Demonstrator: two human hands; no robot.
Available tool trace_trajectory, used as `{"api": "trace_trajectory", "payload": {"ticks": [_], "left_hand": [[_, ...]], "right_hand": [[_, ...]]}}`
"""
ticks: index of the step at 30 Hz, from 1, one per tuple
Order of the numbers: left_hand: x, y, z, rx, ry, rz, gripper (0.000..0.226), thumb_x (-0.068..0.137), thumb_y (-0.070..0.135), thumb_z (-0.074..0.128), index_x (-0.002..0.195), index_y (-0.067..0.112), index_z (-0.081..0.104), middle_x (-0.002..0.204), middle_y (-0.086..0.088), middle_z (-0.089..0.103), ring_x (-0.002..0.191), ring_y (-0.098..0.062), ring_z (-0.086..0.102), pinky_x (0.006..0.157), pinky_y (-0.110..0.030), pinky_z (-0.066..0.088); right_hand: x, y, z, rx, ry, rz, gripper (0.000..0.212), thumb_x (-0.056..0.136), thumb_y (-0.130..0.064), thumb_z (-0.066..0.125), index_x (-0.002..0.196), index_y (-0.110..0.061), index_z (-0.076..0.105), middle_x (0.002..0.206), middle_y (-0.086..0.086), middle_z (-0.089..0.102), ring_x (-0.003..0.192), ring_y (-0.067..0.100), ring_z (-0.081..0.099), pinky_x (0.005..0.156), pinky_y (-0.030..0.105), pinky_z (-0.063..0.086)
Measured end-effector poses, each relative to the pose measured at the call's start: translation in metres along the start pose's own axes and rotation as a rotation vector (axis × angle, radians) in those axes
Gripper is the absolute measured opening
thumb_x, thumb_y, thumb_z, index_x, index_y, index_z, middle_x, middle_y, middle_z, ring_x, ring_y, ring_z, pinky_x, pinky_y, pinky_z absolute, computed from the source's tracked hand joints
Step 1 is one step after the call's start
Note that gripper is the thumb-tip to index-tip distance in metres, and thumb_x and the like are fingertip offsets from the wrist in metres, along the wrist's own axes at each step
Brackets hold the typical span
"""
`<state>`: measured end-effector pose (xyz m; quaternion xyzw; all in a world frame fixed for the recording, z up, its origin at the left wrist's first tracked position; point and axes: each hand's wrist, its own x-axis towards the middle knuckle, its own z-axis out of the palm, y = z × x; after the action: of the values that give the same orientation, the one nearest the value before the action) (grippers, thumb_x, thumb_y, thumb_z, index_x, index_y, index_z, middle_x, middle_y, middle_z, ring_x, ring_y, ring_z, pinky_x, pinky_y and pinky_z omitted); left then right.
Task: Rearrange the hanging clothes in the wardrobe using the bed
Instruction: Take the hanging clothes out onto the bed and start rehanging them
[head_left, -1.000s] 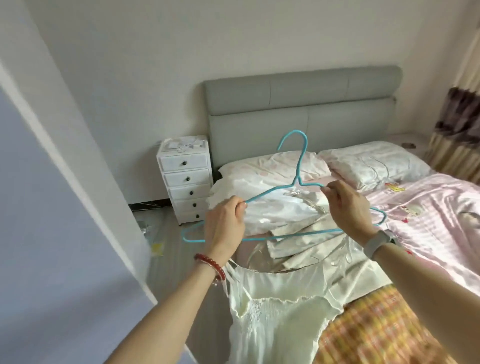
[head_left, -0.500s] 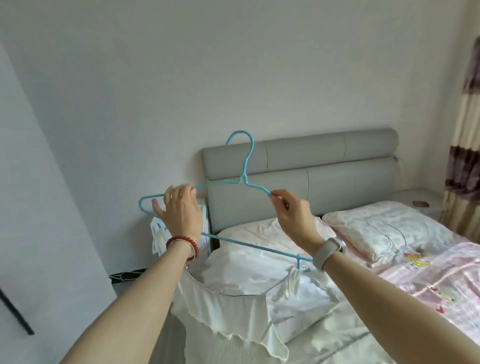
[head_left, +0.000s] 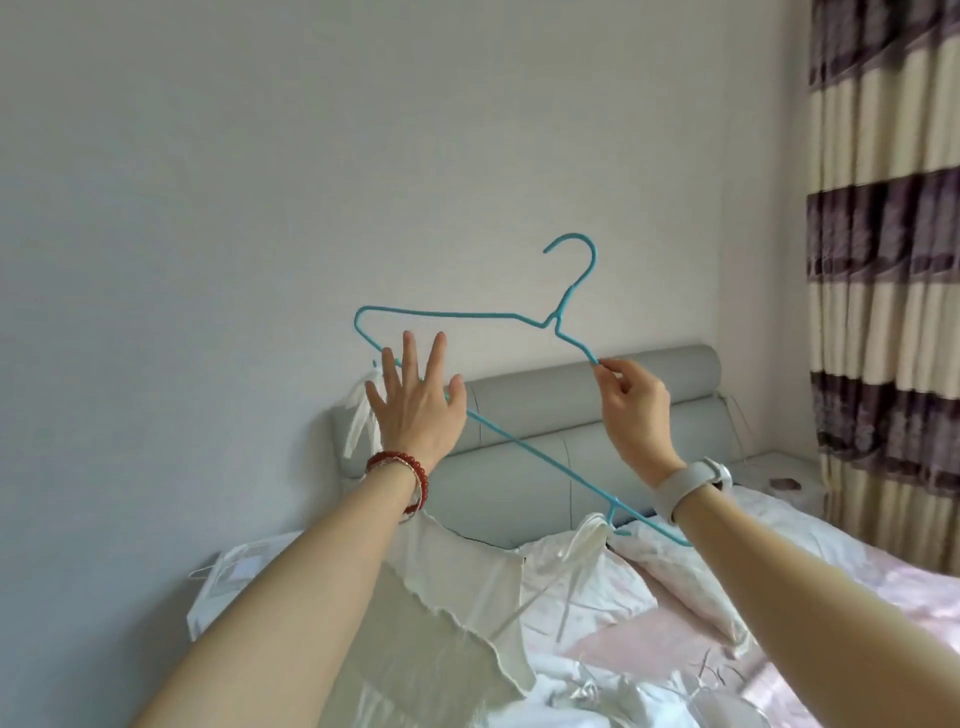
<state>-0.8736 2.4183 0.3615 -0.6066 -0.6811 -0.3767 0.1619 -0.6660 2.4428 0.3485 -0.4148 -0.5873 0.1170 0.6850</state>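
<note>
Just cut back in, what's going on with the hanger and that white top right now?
A person holds a blue hanger up in front of the wall, tilted. The right hand pinches its right shoulder wire; the left hand is spread open against the lower bar. A white strappy garment hangs from the hanger: one strap sits on the small hook near the right end, the other bunches behind the left hand. Below lies the bed with its grey headboard.

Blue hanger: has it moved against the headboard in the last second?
Yes. The blue hanger has risen: its hook, earlier level with the grey headboard, now stands above it against the wall, pinched by the right hand.
</note>
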Motion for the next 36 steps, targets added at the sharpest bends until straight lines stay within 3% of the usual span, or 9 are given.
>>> {"api": "trace_trajectory", "payload": {"ticks": [4,7,13,19,23,28,30,33,36], "left_hand": [[0.011,0.039,0.083,-0.065,-0.137,0.053,0.053,0.097,0.037,0.028,0.146,0.035,0.008,0.156,0.002,-0.006,0.143,-0.024,-0.006,0.112,-0.053,0.001],[0.006,0.065,0.166,-0.121,-0.251,0.058,0.052,0.097,0.036,0.030,0.145,0.037,0.011,0.156,0.001,-0.003,0.143,-0.024,-0.005,0.111,-0.053,0.000],[-0.061,0.116,0.348,-0.131,-0.602,0.093,0.051,0.097,0.038,0.029,0.145,0.036,0.012,0.156,0.002,-0.003,0.143,-0.024,-0.003,0.112,-0.052,0.002],[-0.168,0.090,0.484,-0.023,-0.959,0.088,0.051,0.097,0.039,0.025,0.145,0.036,0.008,0.156,0.004,-0.002,0.142,-0.023,-0.005,0.113,-0.054,0.003],[-0.232,0.062,0.550,0.053,-1.163,0.057,0.052,0.097,0.042,0.020,0.145,0.039,0.000,0.156,0.005,-0.009,0.142,-0.023,-0.010,0.112,-0.054,-0.002],[-0.306,0.042,0.616,0.138,-1.283,0.126,0.054,0.094,0.053,0.012,0.141,0.044,-0.012,0.154,0.005,-0.019,0.141,-0.026,-0.015,0.110,-0.058,-0.003],[-0.326,0.038,0.635,0.186,-1.309,0.149,0.055,0.092,0.055,0.007,0.140,0.044,-0.018,0.153,0.003,-0.022,0.141,-0.028,-0.017,0.110,-0.060,-0.003],[-0.342,0.032,0.654,0.207,-1.352,0.155,0.056,0.091,0.056,0.007,0.140,0.043,-0.017,0.154,0.003,-0.020,0.141,-0.029,-0.015,0.110,-0.059,0.000],[-0.339,0.029,0.656,0.163,-1.380,0.198,0.053,0.092,0.055,0.012,0.141,0.046,-0.009,0.155,0.007,-0.013,0.142,-0.026,-0.006,0.110,-0.055,0.008]], "right_hand": [[0.036,0.080,-0.038,-0.123,0.128,0.126,0.020,0.089,-0.015,0.052,0.098,-0.006,0.067,0.082,0.014,0.066,0.079,0.026,0.056,0.064,0.022,0.030],[0.044,0.162,-0.068,-0.241,0.186,0.253,0.023,0.090,-0.015,0.048,0.103,-0.006,0.065,0.098,0.020,0.067,0.095,0.035,0.057,0.076,0.031,0.038],[0.010,0.337,-0.121,-0.531,0.110,0.468,0.026,0.094,-0.015,0.040,0.109,-0.007,0.060,0.102,0.026,0.063,0.097,0.041,0.055,0.075,0.038,0.037],[-0.063,0.495,-0.140,-0.713,-0.001,0.622,0.026,0.095,-0.017,0.040,0.112,-0.007,0.059,0.101,0.029,0.062,0.093,0.044,0.057,0.067,0.037,0.034],[-0.103,0.587,-0.164,-0.838,-0.155,0.735,0.030,0.094,-0.012,0.036,0.118,-0.001,0.051,0.115,0.030,0.052,0.107,0.043,0.049,0.081,0.042,0.039],[-0.165,0.654,-0.178,-0.944,-0.332,0.903,0.053,0.095,-0.029,0.036,0.143,-0.014,0.021,0.150,0.012,0.019,0.137,0.029,0.019,0.109,0.049,0.016],[-0.191,0.665,-0.174,-0.913,-0.501,0.894,0.054,0.096,-0.038,0.030,0.146,-0.026,0.012,0.155,0.002,0.006,0.142,0.021,0.004,0.112,0.050,0.002],[-0.225,0.667,-0.161,-0.922,-0.739,0.814,0.051,0.097,-0.043,0.024,0.145,-0.035,0.009,0.156,-0.002,0.002,0.143,0.017,-0.004,0.112,0.048,-0.005],[-0.241,0.661,-0.153,-0.970,-0.785,0.786,0.051,0.096,-0.043,0.023,0.145,-0.033,0.009,0.156,-0.002,0.002,0.143,0.018,-0.005,0.114,0.051,-0.006]]}}
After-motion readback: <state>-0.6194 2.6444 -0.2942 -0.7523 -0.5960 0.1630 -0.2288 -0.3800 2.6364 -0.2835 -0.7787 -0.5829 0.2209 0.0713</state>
